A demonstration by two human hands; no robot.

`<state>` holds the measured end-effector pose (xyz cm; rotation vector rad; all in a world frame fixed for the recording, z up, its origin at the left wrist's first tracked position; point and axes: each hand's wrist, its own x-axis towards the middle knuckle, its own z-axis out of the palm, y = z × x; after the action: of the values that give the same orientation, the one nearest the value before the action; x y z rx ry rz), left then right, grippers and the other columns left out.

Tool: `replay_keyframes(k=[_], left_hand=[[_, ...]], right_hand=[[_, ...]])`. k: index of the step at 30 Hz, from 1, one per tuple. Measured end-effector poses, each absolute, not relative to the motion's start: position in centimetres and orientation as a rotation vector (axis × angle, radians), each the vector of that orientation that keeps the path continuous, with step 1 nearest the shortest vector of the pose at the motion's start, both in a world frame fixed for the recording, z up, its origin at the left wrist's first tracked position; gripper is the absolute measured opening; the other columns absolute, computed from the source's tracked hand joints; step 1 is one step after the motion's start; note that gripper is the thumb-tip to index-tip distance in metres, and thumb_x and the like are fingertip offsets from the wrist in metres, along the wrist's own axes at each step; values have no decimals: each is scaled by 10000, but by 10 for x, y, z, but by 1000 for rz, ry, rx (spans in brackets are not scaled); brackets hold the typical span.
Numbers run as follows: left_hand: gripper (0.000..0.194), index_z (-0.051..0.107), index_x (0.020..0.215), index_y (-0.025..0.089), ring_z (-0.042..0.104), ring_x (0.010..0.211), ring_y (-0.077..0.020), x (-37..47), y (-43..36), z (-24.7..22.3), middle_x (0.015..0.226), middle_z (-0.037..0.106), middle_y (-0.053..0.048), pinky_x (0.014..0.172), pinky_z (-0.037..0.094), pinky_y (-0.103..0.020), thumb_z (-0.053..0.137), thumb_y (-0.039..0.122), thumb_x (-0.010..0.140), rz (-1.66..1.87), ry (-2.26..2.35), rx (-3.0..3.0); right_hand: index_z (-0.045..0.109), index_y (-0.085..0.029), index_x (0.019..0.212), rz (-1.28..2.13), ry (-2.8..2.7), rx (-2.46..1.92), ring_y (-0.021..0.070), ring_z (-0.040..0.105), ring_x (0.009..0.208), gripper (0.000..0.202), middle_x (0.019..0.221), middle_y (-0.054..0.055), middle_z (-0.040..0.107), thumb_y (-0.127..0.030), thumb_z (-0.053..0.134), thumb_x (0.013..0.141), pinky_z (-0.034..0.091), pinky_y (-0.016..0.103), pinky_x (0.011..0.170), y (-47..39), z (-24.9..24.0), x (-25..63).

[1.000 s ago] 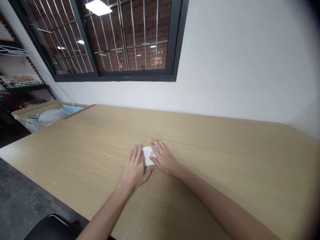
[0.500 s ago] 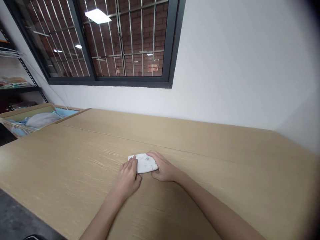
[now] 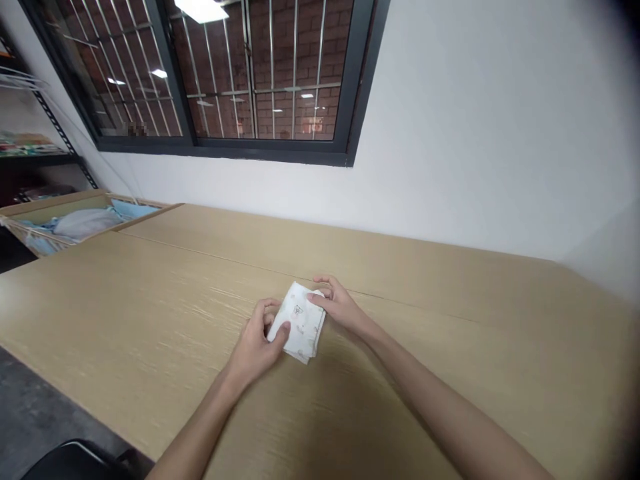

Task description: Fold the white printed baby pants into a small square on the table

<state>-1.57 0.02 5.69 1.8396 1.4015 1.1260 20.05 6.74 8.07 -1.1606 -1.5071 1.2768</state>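
Observation:
Between my two hands is a small folded white cloth (image 3: 299,321) with a faint printed pattern, its layered edges showing along the right and lower sides. It is tilted, with one corner pointing down toward me. My left hand (image 3: 261,340) grips its lower left side, thumb on top and fingers curled behind the edge. At the upper right, my right hand (image 3: 340,305) pinches the cloth with the thumb on top and fingers partly hidden behind it. Both hands are over the wooden tabletop.
The broad wooden tabletop (image 3: 165,287) runs up to a white wall (image 3: 450,133) with a barred window (image 3: 270,80). A wooden-framed crib-like box (image 3: 93,220) with blue and grey fabric stands at the far left, beside shelving (image 3: 40,160). A black chair (image 3: 75,460) is at lower left.
The cloth has been lifted from lying flat under my hands and turned, so its wider face shows. My hands have changed from pressing on it to gripping its opposite sides.

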Motion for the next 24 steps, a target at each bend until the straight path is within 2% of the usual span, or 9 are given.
replay_keyframes(k=[4, 7, 9, 12, 14, 16, 18, 21, 24], left_hand=[[468, 466, 1293, 182, 652, 1056, -298, -15, -3, 56, 1133, 674, -127, 915, 527, -508, 568, 471, 939, 1157, 1588, 2145], [352, 526, 1257, 182, 639, 1118, -279, -11, -9, 60, 1191, 672, -133, 954, 535, -480, 519, 392, 974, 1150, 1336, 2371], [334, 546, 1278, 188, 654, 1111, -257, -4, -15, 61, 1187, 692, -117, 959, 550, -442, 508, 308, 969, 1021, 1094, 2508], [388, 579, 1291, 171, 671, 1109, -297, 10, -26, 58, 1227, 688, -140, 937, 577, -460, 544, 280, 920, 721, 968, 2638], [410, 605, 1282, 149, 676, 1108, -345, 18, -32, 53, 1238, 686, -173, 918, 586, -506, 551, 307, 907, 572, 1012, 2688], [448, 602, 1311, 132, 642, 1182, -380, 24, -35, 49, 1307, 654, -200, 985, 550, -554, 542, 325, 911, 528, 1054, 2749], [422, 638, 1272, 133, 635, 1194, -390, 28, -37, 47, 1298, 660, -205, 1021, 525, -574, 540, 331, 913, 478, 1061, 2811], [354, 694, 1154, 125, 690, 1058, -388, 31, -39, 49, 1150, 716, -208, 923, 577, -565, 554, 335, 905, 335, 1051, 2818], [527, 585, 1323, 44, 627, 1189, -414, 32, -40, 49, 1286, 648, -250, 956, 574, -541, 581, 337, 886, 363, 1028, 2814]], right_hand=[[488, -208, 1276, 955, -1428, -1386, 259, 652, 1078, 457, 1213, 137, 645, -411, 645, 897, 517, 432, 945, 71, 75, 202], [476, -209, 1397, 717, -1672, -1272, 272, 524, 1320, 497, 1463, 152, 512, -450, 551, 969, 420, 482, 1106, 67, 80, 203], [504, -225, 1437, 742, -1964, -1077, 265, 422, 1429, 499, 1554, 117, 444, -485, 486, 1012, 339, 484, 1182, 58, 90, 201], [580, -231, 1422, 986, -2395, -782, 242, 362, 1481, 481, 1577, 76, 445, -485, 387, 1063, 250, 447, 1242, 39, 108, 193], [600, -223, 1414, 1146, -2542, -615, 230, 395, 1466, 466, 1552, 66, 476, -446, 363, 1079, 283, 416, 1238, 29, 112, 186], [617, -229, 1398, 1178, -2593, -544, 235, 417, 1452, 418, 1517, 50, 517, -386, 403, 1076, 333, 417, 1220, 24, 107, 180], [659, -259, 1351, 1088, -2621, -581, 257, 424, 1447, 358, 1468, 28, 569, -323, 470, 1054, 349, 449, 1215, 26, 95, 177], [678, -303, 1324, 862, -2623, -694, 298, 424, 1444, 340, 1466, 22, 569, -275, 527, 1021, 314, 509, 1224, 37, 75, 181], [590, -314, 1420, 635, -2593, -751, 306, 379, 1470, 417, 1554, 34, 464, -271, 516, 1011, 275, 549, 1224, 54, 61, 192]])
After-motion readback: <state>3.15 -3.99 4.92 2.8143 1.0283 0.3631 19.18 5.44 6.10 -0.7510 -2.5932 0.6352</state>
